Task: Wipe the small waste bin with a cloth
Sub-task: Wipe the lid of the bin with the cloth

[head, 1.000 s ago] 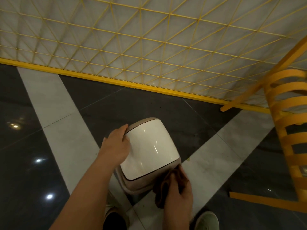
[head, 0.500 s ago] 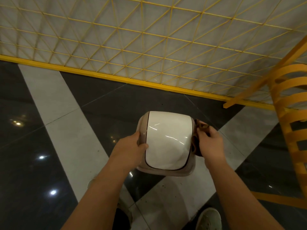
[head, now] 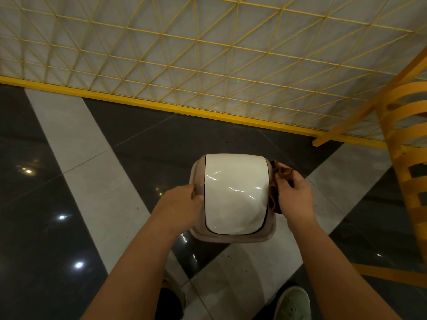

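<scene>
The small waste bin (head: 233,195) has a glossy white swing lid and a beige rim, and I see it from above at the middle of the view. My left hand (head: 180,204) grips the bin's left rim. A brown cloth (head: 275,181) is pressed against the bin's right side, bunched under my right hand (head: 293,192). Most of the cloth is hidden behind the fingers and the bin's edge.
The floor has dark glossy tiles (head: 46,239) crossed by pale grey bands. A yellow wire-grid panel (head: 208,65) runs along the wall behind the bin. A yellow slatted frame (head: 406,146) stands at the right. My shoes (head: 291,303) show at the bottom edge.
The bin has turned so its lid faces squarely up. My right hand with the cloth went from the bin's near corner to its right side. My left hand shifted down the left rim.
</scene>
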A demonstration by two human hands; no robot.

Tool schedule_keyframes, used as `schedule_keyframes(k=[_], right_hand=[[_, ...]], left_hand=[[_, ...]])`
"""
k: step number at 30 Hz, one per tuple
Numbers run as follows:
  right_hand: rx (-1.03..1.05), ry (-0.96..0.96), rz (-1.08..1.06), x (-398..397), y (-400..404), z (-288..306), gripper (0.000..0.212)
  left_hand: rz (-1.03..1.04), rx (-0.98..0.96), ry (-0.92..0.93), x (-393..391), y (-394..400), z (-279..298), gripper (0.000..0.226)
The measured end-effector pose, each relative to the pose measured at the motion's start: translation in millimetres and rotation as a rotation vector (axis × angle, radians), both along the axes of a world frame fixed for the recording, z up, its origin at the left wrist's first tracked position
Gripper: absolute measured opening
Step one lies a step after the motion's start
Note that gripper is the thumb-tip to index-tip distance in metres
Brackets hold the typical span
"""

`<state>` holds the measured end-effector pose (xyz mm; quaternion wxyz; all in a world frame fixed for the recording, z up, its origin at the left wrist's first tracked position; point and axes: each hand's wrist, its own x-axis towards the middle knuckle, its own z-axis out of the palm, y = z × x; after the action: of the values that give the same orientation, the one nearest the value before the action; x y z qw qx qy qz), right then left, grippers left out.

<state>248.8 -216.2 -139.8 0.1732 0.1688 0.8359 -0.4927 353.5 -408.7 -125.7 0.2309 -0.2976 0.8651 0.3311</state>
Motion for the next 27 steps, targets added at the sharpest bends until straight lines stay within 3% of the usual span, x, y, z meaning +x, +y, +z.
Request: schedule_keyframes(k=[14, 19, 21, 24, 27], right_hand=[[-0.040, 0.025, -0.068, 14.4, 7.0, -6.2, 0.027], [-0.066, 0.241, -0.083, 25.1, 7.7, 6.0, 0.053], [-0.042, 0.387, 0.009, 30.9, 4.1, 13.2, 0.060], [0.154, 0.561, 0.318, 32.2, -8.7, 13.0, 0.057], [0.335, 0.617, 0.532, 28.9, -19.3, 7.4, 0.051]], left_hand=[[0.013, 0.004, -0.001, -9.9, 2.7, 5.1, 0.040], [0.032, -0.003, 0.012, -9.7, -0.5, 5.4, 0.052], [0.035, -0.013, 0.115, -12.1, -4.8, 7.6, 0.060], [-0.103, 0.000, 0.349, -20.8, -6.8, 9.8, 0.056], [-0.202, 0.015, 0.328, -28.8, 1.9, 9.9, 0.049]])
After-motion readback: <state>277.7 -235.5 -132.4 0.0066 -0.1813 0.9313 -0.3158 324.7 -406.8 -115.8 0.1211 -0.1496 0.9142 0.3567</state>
